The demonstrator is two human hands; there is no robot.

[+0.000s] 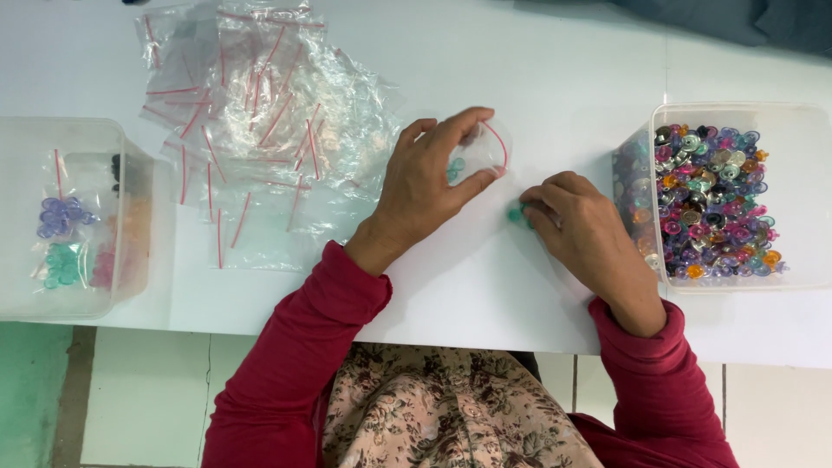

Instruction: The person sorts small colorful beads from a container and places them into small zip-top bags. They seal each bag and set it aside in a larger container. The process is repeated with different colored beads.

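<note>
My left hand (429,186) holds a small clear zip bag (479,149) with a red seal strip, its mouth held wide between thumb and fingers; a green bead shows inside it. My right hand (579,232) rests on the white table just right of the bag, fingertips pinched on small teal-green beads (518,213). Both arms wear red sleeves.
A clear tub (737,114) full of mixed coloured beads stands at the right. A pile of empty clear zip bags (269,121) lies at the upper left. A clear tub (130,165) at the far left holds filled bags of purple, green and pink beads. The table edge (485,334) runs near my body.
</note>
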